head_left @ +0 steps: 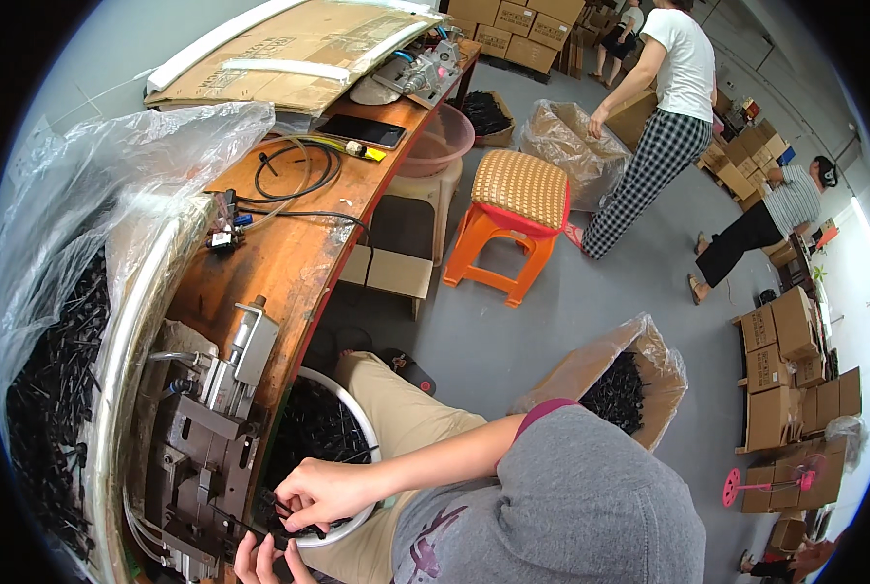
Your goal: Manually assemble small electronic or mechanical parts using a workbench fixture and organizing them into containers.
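Note:
My right hand (326,494) is closed in a pinch, with a small black plastic part (281,508) at its fingertips, above a white-rimmed tub (365,428) of black parts. Beside it, at the lower edge, my left hand (271,563) has its fingers bent around what looks like another slim black piece; the frame cuts off the rest of that hand. Both hands are close to the near end of a metal clamping fixture (206,448) on the wooden bench. Black pieces fill the tub beside my leg.
Left of the fixture lies a plastic-lined heap of black parts (50,409). The wooden bench (294,253) also holds a phone (362,130) and a coiled black cable (298,173). An orange stool (513,229) and a lined carton (639,389) stand on the floor; other people work beyond.

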A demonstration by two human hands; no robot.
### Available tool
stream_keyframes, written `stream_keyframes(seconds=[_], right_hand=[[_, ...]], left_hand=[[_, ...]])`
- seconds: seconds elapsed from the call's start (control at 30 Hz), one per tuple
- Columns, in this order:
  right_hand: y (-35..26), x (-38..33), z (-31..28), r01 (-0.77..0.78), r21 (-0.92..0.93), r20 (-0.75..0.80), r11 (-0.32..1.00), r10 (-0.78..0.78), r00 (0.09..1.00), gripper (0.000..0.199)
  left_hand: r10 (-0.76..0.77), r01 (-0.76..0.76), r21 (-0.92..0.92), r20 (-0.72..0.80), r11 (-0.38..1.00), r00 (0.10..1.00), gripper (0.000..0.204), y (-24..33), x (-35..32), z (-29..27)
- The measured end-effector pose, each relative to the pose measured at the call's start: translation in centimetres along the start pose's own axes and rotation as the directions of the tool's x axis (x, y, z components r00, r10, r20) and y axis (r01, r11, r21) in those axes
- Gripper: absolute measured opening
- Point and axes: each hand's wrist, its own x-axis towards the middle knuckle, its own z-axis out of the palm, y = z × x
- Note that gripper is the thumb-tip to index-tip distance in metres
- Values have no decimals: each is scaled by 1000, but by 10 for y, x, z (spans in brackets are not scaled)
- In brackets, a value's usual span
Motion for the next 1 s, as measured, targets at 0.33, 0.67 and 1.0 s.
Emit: stream_keyframes(seconds=[0.33,0.67,1.0], right_hand=[[-2,-3,0,16,14,-4,1000,-16,1000,14],[7,-2,3,36,-13,1,999,-36,999,14],[7,-2,5,33,-2,14,999,-33,999,14]], left_hand=[[77,-77,-17,4,997,997,22,14,12,4],[86,-86,26,2,996,996,21,15,13,3],[70,-69,34,-32,997,997,22,16,14,1]])
